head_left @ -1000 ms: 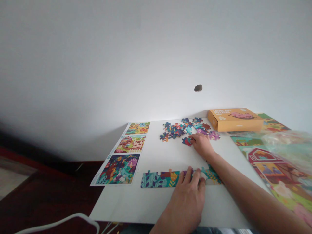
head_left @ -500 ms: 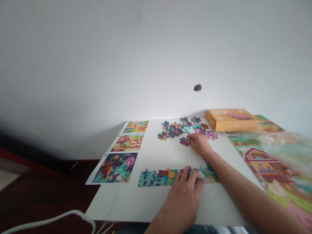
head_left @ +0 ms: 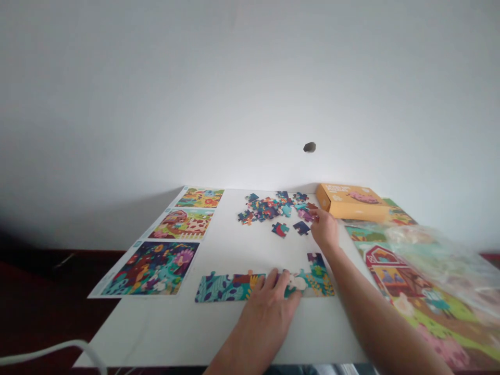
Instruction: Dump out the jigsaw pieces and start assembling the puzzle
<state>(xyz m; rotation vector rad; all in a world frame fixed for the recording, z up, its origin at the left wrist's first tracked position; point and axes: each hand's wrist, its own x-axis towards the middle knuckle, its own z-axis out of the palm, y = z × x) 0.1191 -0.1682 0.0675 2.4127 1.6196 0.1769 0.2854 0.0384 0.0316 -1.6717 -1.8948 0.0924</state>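
My left hand lies with fingers spread over a joined strip of jigsaw puzzle, covering part of its middle. Teal leaves and a white animal show on the strip, and a raised corner stands at its right end. At the right edge of a pile of loose puzzle pieces, my right hand has its fingertips closed on a purple puzzle piece, partly hidden by the fingers. Two pieces lie just in front of the pile: one with a red shape and a dark blue one.
A sheet with three printed pictures lies at the left table edge. An orange puzzle box stands at the back right against the wall. Nearer on the right are a farm picture puzzle and a clear plastic bag. A white cable hangs lower left.
My right hand has left the red-marked piece and moved to the purple pieces at the pile's right edge. My left hand stays on the strip. The whole view has shifted.
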